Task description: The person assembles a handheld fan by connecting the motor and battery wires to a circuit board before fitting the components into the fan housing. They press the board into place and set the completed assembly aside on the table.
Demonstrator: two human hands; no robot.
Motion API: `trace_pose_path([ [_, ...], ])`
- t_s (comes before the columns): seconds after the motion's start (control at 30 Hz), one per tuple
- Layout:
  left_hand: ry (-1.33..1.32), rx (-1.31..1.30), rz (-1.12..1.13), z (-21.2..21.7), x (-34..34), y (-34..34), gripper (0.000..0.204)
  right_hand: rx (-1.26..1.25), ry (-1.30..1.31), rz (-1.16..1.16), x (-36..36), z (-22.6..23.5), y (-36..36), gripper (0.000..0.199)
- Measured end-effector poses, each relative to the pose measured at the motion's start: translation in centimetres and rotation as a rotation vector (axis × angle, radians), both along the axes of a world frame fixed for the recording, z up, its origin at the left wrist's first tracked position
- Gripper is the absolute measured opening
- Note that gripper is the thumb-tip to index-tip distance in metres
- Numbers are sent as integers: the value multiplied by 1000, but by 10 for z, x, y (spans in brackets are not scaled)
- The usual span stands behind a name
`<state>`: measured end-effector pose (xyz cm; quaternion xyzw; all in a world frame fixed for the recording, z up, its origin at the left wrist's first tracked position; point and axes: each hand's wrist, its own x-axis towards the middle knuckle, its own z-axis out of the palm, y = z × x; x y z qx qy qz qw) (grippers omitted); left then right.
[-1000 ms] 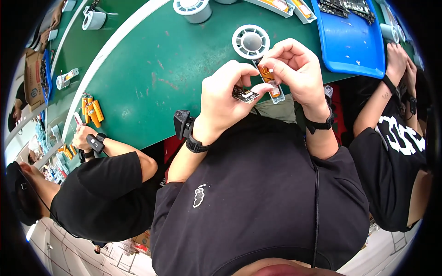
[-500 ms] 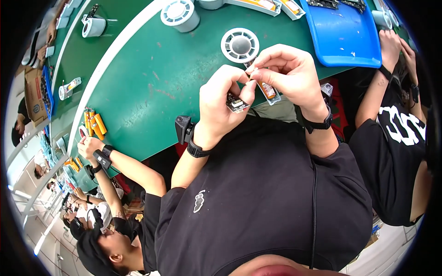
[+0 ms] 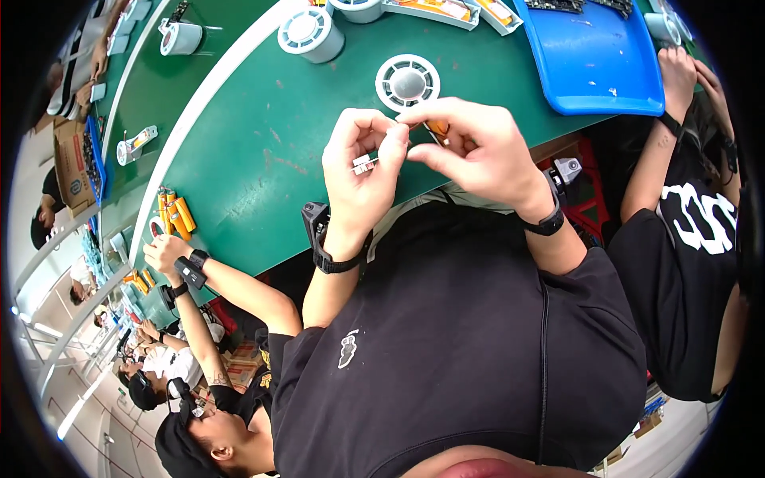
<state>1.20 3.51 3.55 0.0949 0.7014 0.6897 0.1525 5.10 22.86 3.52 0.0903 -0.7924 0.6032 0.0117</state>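
My left hand (image 3: 362, 163) is closed on a small circuit board (image 3: 364, 165) with white connectors; most of the board is hidden by the fingers. Over the table's front edge, my right hand (image 3: 478, 151) has its thumb and index finger apart. Its index fingertip meets the left fingertips, and any thin wire there is too small to make out. Just beyond both hands lies a pale round slotted housing (image 3: 408, 83) with a grey centre. Part of an orange cell (image 3: 437, 127) shows beneath my right hand.
Two pale round housings (image 3: 311, 36) (image 3: 358, 6) and trays with orange cells (image 3: 438, 11) stand at the far side. A blue tray (image 3: 594, 60) with circuit boards is at the right. Orange cells (image 3: 175, 212) lie left, by a co-worker's hands (image 3: 167, 253). Another co-worker sits right.
My right thumb has come away from its index finger, opening the pinch. The left hand has shifted left and turned, hiding more of the board. The head view has shifted slightly.
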Motion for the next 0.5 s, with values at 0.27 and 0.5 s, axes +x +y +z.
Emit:
trace_pose_path([
  [0.27,-87,29,-91,-1,-4,-3,30,-11,289,-123,-15,-12,-13,24],
  [0.5,17,120,-94,-6,9,-4,37,-4,259,-125,-16,-10,-10,15],
])
